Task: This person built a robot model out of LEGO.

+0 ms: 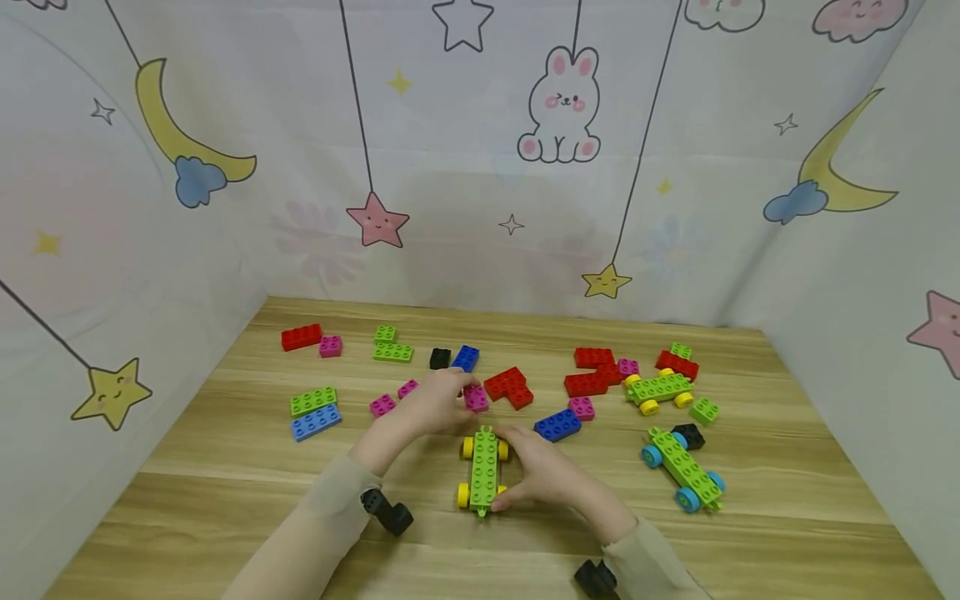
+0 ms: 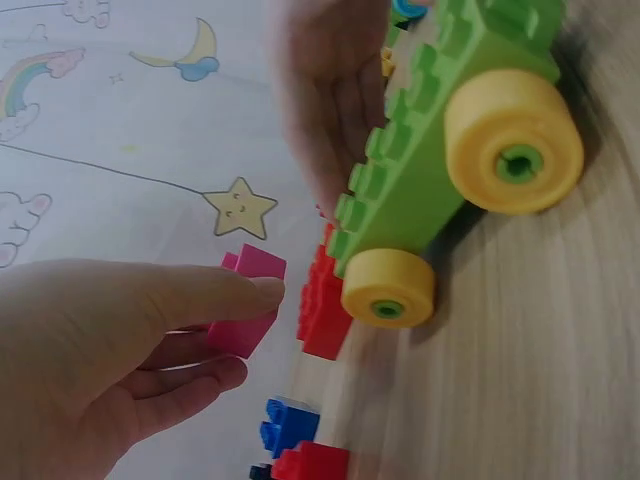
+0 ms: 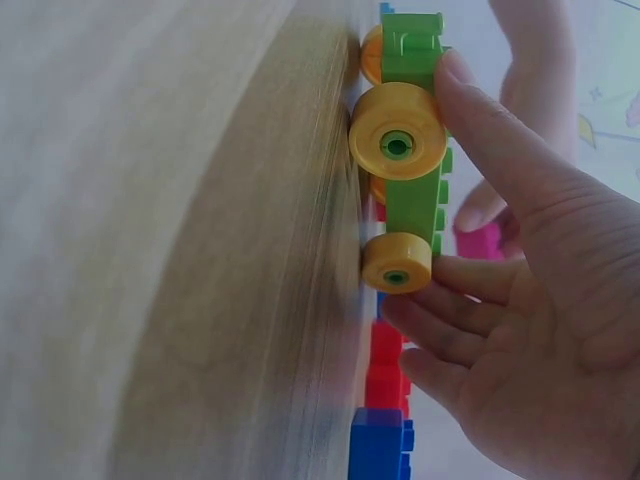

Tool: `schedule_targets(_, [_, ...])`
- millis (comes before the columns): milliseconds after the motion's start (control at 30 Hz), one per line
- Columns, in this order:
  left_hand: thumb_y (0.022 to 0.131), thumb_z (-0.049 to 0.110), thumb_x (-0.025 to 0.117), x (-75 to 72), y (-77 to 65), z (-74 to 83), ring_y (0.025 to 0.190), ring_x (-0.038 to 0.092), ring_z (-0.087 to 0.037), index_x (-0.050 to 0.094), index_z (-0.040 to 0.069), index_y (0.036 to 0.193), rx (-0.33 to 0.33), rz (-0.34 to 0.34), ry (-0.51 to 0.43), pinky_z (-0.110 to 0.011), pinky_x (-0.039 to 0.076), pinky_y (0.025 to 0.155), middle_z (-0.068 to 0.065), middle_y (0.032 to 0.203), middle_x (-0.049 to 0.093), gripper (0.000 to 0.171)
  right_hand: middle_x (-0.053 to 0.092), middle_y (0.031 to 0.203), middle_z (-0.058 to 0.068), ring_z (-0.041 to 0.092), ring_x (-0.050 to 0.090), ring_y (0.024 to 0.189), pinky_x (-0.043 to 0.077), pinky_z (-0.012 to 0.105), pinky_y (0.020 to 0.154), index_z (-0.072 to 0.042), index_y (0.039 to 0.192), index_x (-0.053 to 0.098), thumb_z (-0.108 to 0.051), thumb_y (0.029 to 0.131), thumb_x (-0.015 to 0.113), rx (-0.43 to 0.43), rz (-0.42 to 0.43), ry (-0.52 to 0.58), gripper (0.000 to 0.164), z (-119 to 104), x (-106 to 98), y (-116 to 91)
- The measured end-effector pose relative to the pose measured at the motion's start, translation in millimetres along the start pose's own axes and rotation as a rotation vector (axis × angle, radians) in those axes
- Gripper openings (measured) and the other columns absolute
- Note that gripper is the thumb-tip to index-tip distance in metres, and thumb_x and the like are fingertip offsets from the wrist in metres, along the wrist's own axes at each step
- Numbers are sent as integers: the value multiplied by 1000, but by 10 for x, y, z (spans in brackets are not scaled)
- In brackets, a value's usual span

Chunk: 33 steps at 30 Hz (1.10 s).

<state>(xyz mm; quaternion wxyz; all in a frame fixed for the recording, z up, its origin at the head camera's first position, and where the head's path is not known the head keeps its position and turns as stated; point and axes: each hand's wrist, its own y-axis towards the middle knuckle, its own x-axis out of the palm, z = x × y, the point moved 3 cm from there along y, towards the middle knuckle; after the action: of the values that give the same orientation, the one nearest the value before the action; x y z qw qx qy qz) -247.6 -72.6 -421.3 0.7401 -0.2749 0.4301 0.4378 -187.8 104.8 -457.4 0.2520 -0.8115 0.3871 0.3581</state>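
Observation:
My left hand (image 1: 438,402) pinches a pink building brick (image 1: 476,398) between thumb and fingers; the left wrist view shows the pink brick (image 2: 247,300) up off the table. A green studded car base (image 1: 484,471) with yellow wheels stands lengthwise on the table, just nearer than that brick. Along its right side, my right hand (image 1: 542,471) holds it, thumb at the near end and fingers by the front wheel. In the right wrist view the thumb of the right hand (image 3: 560,300) lies against the green car base (image 3: 412,205).
To the right stand another yellow-wheeled green car base (image 1: 658,388) and a blue-wheeled one (image 1: 684,468). Red bricks (image 1: 510,387) and a blue brick (image 1: 557,425) lie beyond my hands. Lime bricks (image 1: 313,402) and a light blue brick (image 1: 316,422) lie left. A patterned cloth (image 1: 480,167) hangs behind.

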Motion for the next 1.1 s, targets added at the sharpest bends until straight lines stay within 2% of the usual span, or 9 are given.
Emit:
schedule_targets(200, [84,15,77,-83,-134,67,109,63,-26,61,4,128,31,47,-85,-42,54,92,-12,122,66,48,42,150,16,36,41,138,37,53,111,-2,146,41,-43,68,88,-1,-2,-1,100,1,0,4])
schedule_targets(400, [83,14,78,-92,-253,98,104,65,-23,68,8,114,133,79,-104,-38,55,90,-6,112,70,33,42,150,16,35,41,138,37,52,111,-2,147,40,-42,69,88,-10,0,0,100,-8,-2,6])
schedule_targets(467, [82,13,79,-79,-277,107,103,65,-22,69,9,112,170,73,-103,-38,55,90,-5,111,70,31,43,150,16,35,41,138,37,52,111,-1,146,40,-42,68,88,-13,2,-1,100,-7,-2,6])
schedule_targets(633, [82,13,79,-18,-307,112,104,65,-20,69,10,112,212,25,-114,-37,54,90,-3,111,70,31,44,149,17,35,42,137,37,52,111,-1,147,40,-43,68,88,-16,1,-5,101,1,-1,6])
schedule_targets(867, [84,17,78,57,-341,97,105,64,-19,69,10,114,177,-36,-157,-36,54,91,-2,111,70,32,44,149,16,34,42,138,36,51,112,-1,148,38,-45,69,87,-22,-8,6,102,9,3,7])
schedule_targets(1100, [84,16,77,122,-347,83,105,65,-20,68,7,115,208,-98,-185,-38,54,92,-4,112,69,33,44,149,15,35,42,137,37,52,111,-2,147,40,-44,69,87,-24,1,14,101,7,-1,-9])
